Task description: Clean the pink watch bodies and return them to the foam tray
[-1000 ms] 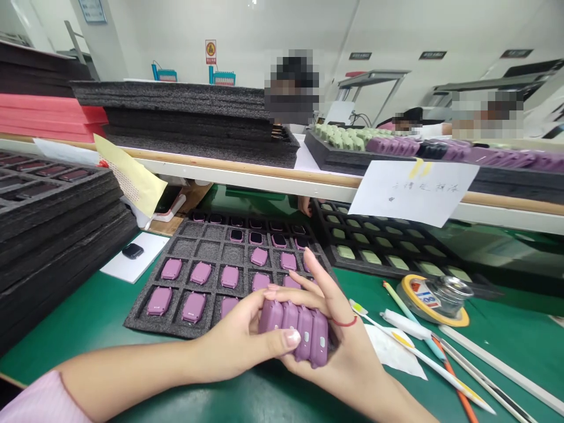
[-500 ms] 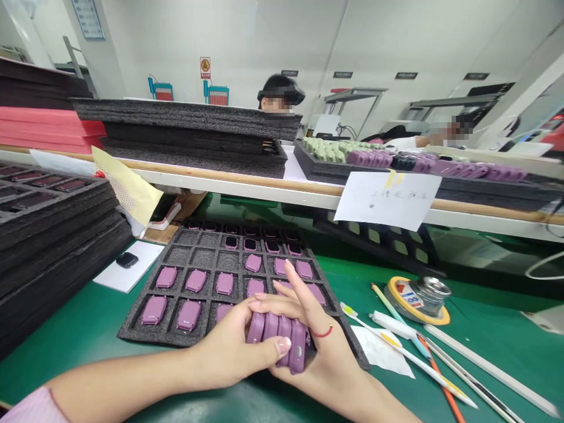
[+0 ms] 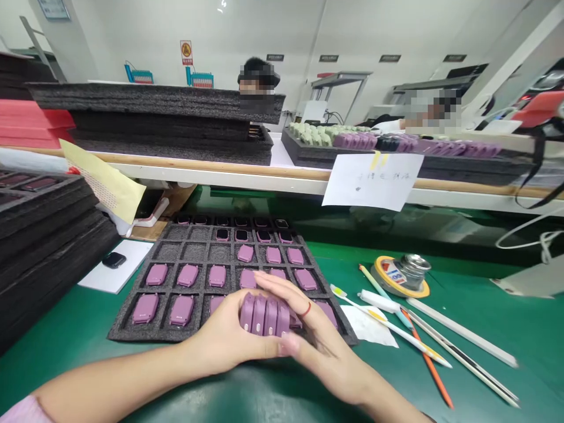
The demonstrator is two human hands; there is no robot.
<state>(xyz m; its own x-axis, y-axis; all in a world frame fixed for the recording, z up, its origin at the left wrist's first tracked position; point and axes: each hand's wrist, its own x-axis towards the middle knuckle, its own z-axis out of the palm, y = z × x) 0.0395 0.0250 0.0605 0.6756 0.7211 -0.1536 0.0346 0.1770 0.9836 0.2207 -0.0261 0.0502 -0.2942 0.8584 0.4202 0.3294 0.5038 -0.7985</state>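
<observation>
A row of several purple watch cases (image 3: 264, 316), pressed side by side on edge, is held between both my hands. My left hand (image 3: 231, 332) closes round its left side, the thumb running along the near lower edge. Round the right and far side, my right hand (image 3: 319, 341) is wrapped, its thumb tip meeting the left thumb. Part of the row on the right lies hidden by the right fingers. Beneath and behind is a black foam tray (image 3: 171, 252) with purple watch cases (image 3: 181, 309) in its pockets; dark-screened watches (image 3: 241, 235) fill farther pockets.
Toothbrush (image 3: 388, 322), orange stick (image 3: 434, 376) and white strips (image 3: 462, 332) lie right, near a tape roll with a glass jar (image 3: 412, 270). Stacked black foam trays (image 3: 44, 252) stand left. A shelf (image 3: 299, 174) crosses behind, with a co-worker (image 3: 259, 76) beyond.
My right index finger, raised before, now lies down over the row. The right thumb has come round to the near side, and the row has turned. The camera view has shifted slightly.
</observation>
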